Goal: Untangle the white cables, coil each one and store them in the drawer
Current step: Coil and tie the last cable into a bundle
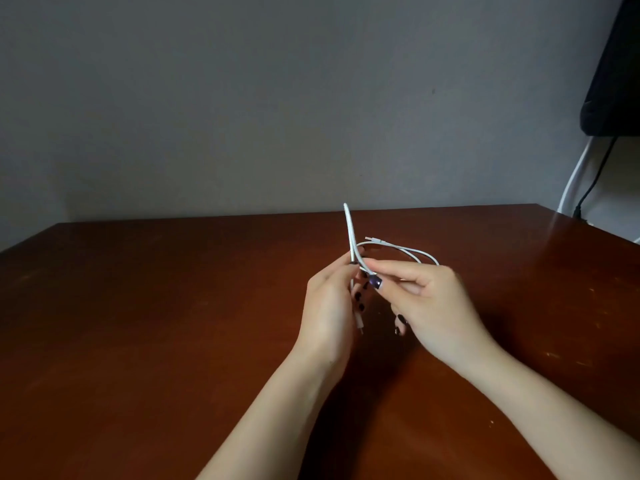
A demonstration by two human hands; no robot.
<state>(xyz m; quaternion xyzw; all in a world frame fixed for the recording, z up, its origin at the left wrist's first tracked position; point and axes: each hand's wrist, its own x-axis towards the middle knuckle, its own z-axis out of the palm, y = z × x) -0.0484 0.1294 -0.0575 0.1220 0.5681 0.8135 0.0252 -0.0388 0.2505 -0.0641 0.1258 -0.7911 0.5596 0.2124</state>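
Centre frame, above brown table: white cables, one folded loop standing up, strands trailing right. Left hand curls round the bundle; right hand pinches it, thumb to forefinger. Lower ends half hidden behind fingers. Black object upper right, cut off by the edge.

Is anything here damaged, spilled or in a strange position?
Nothing looks damaged or spilled. A folded loop of the thin white cable sticks up where the left hand and right hand pinch it, above the brown wooden table.
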